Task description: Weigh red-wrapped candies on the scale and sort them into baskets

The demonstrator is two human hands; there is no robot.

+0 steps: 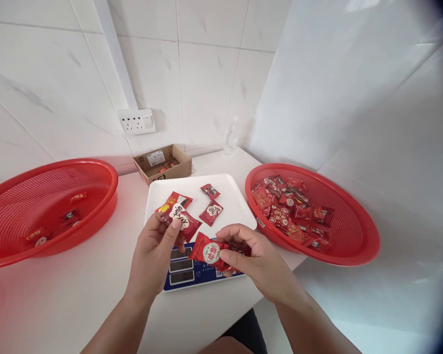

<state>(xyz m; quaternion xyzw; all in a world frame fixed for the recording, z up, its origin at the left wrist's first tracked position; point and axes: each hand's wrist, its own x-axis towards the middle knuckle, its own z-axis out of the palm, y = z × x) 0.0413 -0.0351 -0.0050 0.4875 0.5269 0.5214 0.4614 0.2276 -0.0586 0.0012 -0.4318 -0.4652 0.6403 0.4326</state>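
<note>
My left hand [156,250] is closed on a dark red snack packet [182,220] with white lettering, thumb on top. Behind it shows a red and yellow packet [173,200]; whether the hand holds that one too I cannot tell. My right hand [256,258] grips a bright red packet [208,251] with a round pale label, and more red wrapping shows under its fingers. Both hands are over the front of a digital scale [203,282] with a blue panel. Two small red packets, one upper [210,191] and one lower [211,213], lie on its white tray [232,189].
A red mesh basket [358,236] at right holds many wrapped packets. Another red basket [109,196] at left contains several. A cardboard box [180,169] with packets stands behind the scale, near a clear plastic bottle [231,140]. A wall socket [136,121] is above.
</note>
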